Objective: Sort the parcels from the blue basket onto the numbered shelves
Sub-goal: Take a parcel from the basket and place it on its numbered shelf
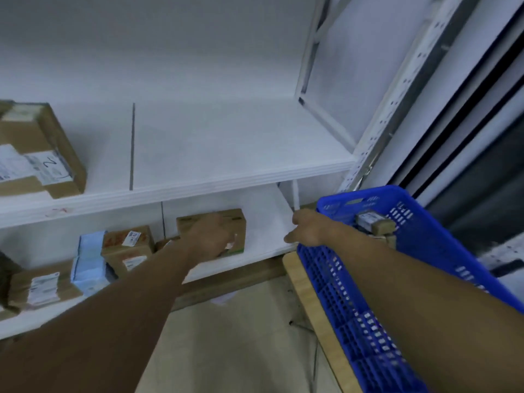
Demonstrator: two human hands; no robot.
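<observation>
Left hand [211,236] lies over the box [238,221] on the lower shelf [263,222], fingers curled down over its front and gripping it; blur hides the fingertips. The box sits upright, right of the other parcels [127,245] in that row and apart from them.

Right hand [309,228] is slack and holds nothing, at the corner of the basket [397,199] nearest the shelf edge. I cannot tell whether it touches the rim.

Handling, judged: plain cardboard, stiff-walled, small enough for one hand, so probably light. The faces look matte and not slippery; a paper label shows by my fingers. A top-down span across opposite faces should hold; squeezing mid-panel could dent it, so pressure belongs near the edges and corners.

More cartons [374,222] are in the basket's far end, tucked against the wall. Best lifted from above, as the mesh sides leave little room for fingers beside them. Contents unknown, so I set each down and do not drop it.
</observation>
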